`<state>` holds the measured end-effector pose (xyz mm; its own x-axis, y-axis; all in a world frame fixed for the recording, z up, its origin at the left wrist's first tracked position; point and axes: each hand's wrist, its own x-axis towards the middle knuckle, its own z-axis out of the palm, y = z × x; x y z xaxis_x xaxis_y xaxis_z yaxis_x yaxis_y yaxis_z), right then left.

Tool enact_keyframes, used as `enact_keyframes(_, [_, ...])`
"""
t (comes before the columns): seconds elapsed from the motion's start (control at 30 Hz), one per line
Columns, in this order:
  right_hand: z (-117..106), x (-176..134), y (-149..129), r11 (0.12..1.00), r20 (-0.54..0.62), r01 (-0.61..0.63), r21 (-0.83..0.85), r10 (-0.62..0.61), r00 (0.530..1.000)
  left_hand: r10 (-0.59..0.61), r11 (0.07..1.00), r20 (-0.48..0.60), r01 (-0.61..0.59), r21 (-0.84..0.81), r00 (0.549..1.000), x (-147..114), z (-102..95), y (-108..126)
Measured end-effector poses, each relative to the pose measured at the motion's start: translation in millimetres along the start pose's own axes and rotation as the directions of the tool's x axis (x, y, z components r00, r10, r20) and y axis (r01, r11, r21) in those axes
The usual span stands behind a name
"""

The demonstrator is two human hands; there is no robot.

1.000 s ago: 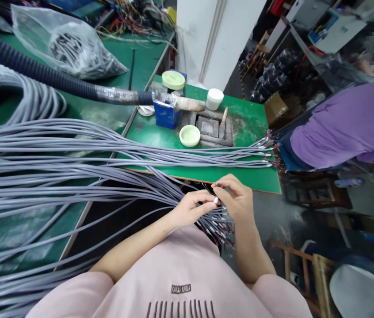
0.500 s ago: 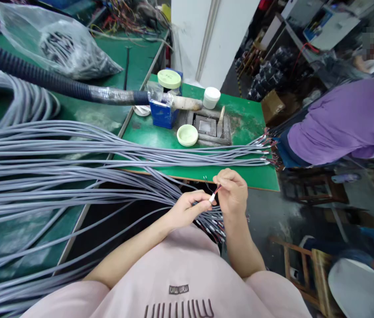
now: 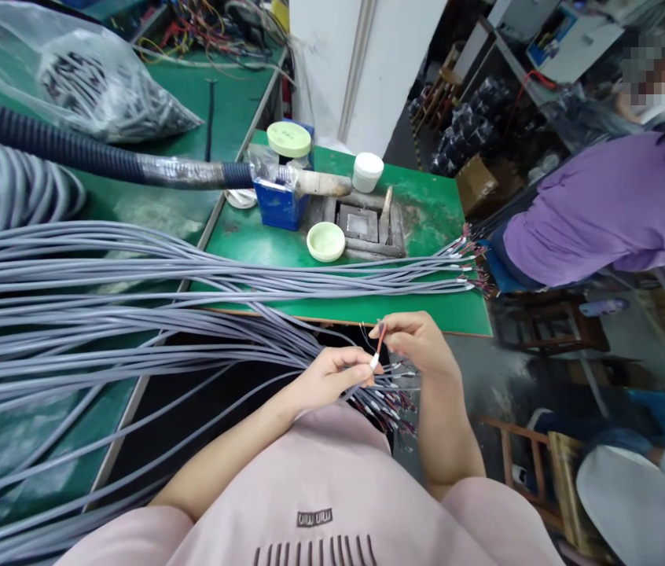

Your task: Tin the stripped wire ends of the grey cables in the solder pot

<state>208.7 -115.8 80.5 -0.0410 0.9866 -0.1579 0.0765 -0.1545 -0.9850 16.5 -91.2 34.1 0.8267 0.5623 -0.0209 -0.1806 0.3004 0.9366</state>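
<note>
Between thumb and fingers, my left hand (image 3: 338, 373) pinches a grey cable near its end, where a white sleeve (image 3: 374, 362) shows. Thin coloured wires (image 3: 380, 339), red and dark, fan out from that sleeve. My right hand (image 3: 418, 339) has its thumb and fingertips closed at the tips of these wires. Below both hands hangs a bundle of other cable ends (image 3: 388, 405) with white sleeves and bare coloured wires. More grey cables (image 3: 309, 281) lie across the green table just beyond, their stripped ends (image 3: 474, 267) at its right edge.
On the green table (image 3: 432, 204) are a square solder-pot-like unit (image 3: 361, 226), a pale green dish (image 3: 326, 241), a white jar (image 3: 367, 172) and a blue box (image 3: 278, 206) under a black hose (image 3: 102, 157). A person in purple (image 3: 592, 208) is at the right.
My right hand has shifted slightly right and turned, showing more of the red wire. My left hand keeps its pinch on the cable. The whole view has shifted a little.
</note>
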Motion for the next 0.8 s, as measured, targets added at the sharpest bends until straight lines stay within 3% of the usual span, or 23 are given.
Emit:
enact_keyframes(0.13, [18,5,-9,0.987,-0.141,0.143,-0.077,-0.153,0.978,-0.003,0.999,-0.016,0.004,0.052,1.000,-2,0.6,1])
enact_keyframes(0.23, [31,5,-13,0.935,-0.263,0.265,-0.238,-0.324,0.909,0.037,0.988,-0.049,-0.029,0.151,0.998,-3,-0.5,1])
enact_keyframes(0.33, [39,8,-11,0.900,-0.366,0.282,-0.333,-0.399,0.841,0.049,0.990,-0.086,-0.037,0.134,0.995,-3,-2.0,1])
enact_keyframes(0.5, [26,19,-4,0.932,-0.599,0.340,-0.123,-0.343,0.724,0.029,0.999,-0.143,-0.025,0.032,0.989,-3,-4.1,-3])
enact_keyframes(0.53, [22,19,-5,0.930,-0.609,0.353,-0.097,-0.336,0.718,0.022,1.000,-0.145,-0.020,0.015,0.989,-3,-4.6,-5])
enact_keyframes(0.57, [18,18,-6,0.934,-0.588,0.345,-0.093,-0.332,0.738,0.018,1.000,-0.148,-0.018,0.002,0.989,-3,-5.2,-6])
enact_keyframes(0.7, [21,11,-13,0.955,-0.282,0.174,-0.239,-0.240,0.929,0.026,0.999,-0.160,-0.022,0.025,0.987,-2,-8.0,-9])
enact_keyframes(0.8, [35,10,-14,0.940,-0.215,0.127,-0.318,-0.202,0.955,0.048,0.998,-0.156,-0.040,0.056,0.987,-1,-9.5,-10])
